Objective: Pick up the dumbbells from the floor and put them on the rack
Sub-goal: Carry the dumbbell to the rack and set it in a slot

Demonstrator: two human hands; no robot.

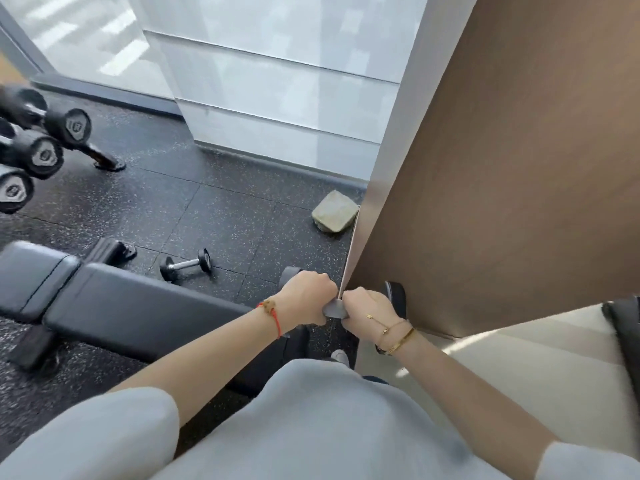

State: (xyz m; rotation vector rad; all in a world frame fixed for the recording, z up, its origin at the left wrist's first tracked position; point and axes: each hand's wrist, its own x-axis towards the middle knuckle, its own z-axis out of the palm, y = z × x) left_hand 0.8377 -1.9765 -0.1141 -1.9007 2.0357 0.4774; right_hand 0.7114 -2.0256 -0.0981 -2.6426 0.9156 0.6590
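L hand [306, 296] & R hand [367, 311] both clenched on big dumbbell [394, 297]; small dumbbell [186, 265] on floor [207, 209]; rack [38, 140] far left.

black padded workout bench [114, 306] lies across speckled black rubber floor [214, 206] | flat grey-green stone block [335, 211] touches edge of brown wooden door [502, 174] | glossy white panelled wall [277, 81] behind
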